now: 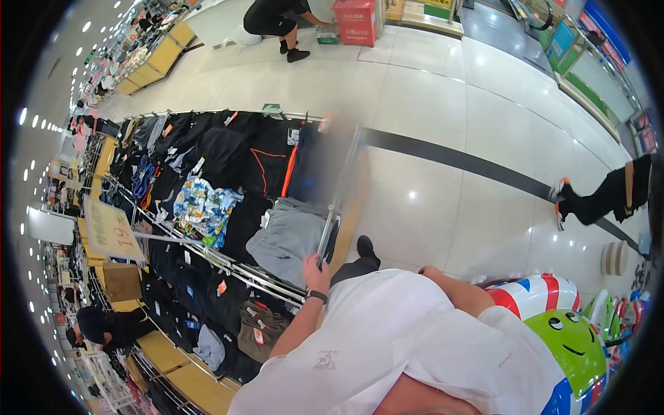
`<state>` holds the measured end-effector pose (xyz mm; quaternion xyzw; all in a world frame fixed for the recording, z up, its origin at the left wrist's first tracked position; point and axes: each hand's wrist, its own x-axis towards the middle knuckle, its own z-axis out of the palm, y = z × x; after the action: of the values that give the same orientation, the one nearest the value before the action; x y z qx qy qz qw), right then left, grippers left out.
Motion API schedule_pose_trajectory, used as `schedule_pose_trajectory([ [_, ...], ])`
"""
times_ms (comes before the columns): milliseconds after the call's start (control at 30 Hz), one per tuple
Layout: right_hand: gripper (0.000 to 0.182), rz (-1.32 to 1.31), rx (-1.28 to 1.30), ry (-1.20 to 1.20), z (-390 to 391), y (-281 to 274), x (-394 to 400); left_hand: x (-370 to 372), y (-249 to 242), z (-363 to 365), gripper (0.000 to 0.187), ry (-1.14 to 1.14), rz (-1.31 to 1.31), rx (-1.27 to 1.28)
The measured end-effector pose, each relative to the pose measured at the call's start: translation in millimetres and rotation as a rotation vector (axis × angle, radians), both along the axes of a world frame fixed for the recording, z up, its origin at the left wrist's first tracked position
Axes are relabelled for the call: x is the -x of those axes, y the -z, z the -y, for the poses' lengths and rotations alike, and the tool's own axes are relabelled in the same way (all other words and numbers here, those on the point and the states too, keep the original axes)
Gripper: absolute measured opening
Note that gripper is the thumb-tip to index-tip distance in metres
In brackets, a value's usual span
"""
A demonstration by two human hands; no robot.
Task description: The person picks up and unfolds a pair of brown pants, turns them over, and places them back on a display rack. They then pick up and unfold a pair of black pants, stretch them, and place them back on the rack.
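Note:
My left hand [317, 266], with a dark watch on its wrist, is closed around the near end of a metal rail [326, 235] on a clothing rack. Grey shorts [287, 236] lie on the rack right beside that hand. Further along the rack are colourful printed shorts [204, 207] and many black garments [235, 152]. My white T-shirt [401, 339] fills the bottom of the view. A bare bent arm [453, 287] shows at my right side, but my right hand itself is hidden.
A price sign [111, 232] stands on the rack at left. A green smiling inflatable figure [574, 346] is at the lower right. One person crouches by a red crate [356, 21] at the top; another walks [602, 197] on the tiled floor at right.

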<state>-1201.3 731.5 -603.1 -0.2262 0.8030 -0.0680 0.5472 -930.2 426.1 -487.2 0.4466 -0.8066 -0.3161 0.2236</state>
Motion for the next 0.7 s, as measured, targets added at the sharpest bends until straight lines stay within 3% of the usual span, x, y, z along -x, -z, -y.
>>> schedule_pose_trajectory([
  [333,0.032,-0.177,0.088,0.077,54.1,-8.7,125.9,103.9,10.7,75.8,0.027,0.078,-0.046,-0.156],
  [400,0.030,-0.162,0.173,0.250,69.1,-15.0,147.9,121.5,16.8,88.7,0.027,0.095,-0.040,-0.151],
  [533,0.030,-0.164,0.269,0.436,94.6,-23.5,199.8,160.8,18.0,115.0,0.032,0.099,0.063,-0.199],
  [700,0.027,-0.074,0.212,0.432,96.6,9.5,289.3,215.5,29.8,112.3,0.049,-0.004,0.308,-0.163],
])
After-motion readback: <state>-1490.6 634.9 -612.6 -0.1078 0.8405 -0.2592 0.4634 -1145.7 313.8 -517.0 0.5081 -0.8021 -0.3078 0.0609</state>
